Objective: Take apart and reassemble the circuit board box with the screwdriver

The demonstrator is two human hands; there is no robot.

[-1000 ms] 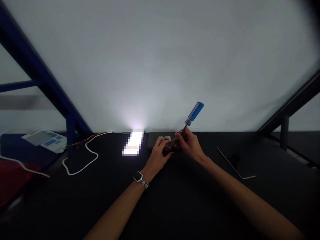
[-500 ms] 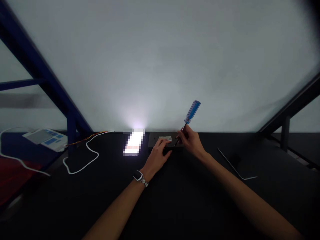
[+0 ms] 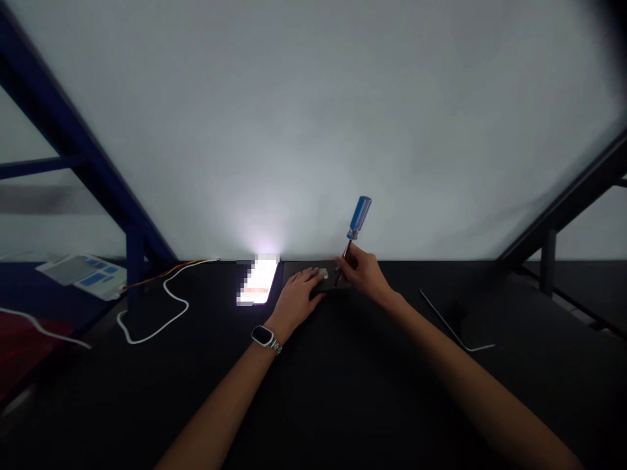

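A dark flat box [image 3: 295,267] with a small pale label [image 3: 323,273] lies against the wall at the table's back edge. My left hand [image 3: 296,299] rests on its left part, fingers spread and lying flat, palm down. Pinched in my right hand [image 3: 361,269] is the shaft of a screwdriver [image 3: 360,214] with a clear blue handle. It stands tilted, handle up and leaning right, its tip down at the right part of the box. Whether the tip sits in a screw is too small to tell.
Left of the box a bright phone [image 3: 258,281] lies on the black table [image 3: 313,391]. Farther left are a white cable [image 3: 161,320] and a blue-and-white card [image 3: 93,277]. A bent metal rod [image 3: 443,318] lies at the right. Dark slanted frames flank both sides.
The view has shifted slightly, so most things appear further left. My left hand has slid left over the box and lies flatter, uncovering more of its middle. The screwdriver stands a little more upright.
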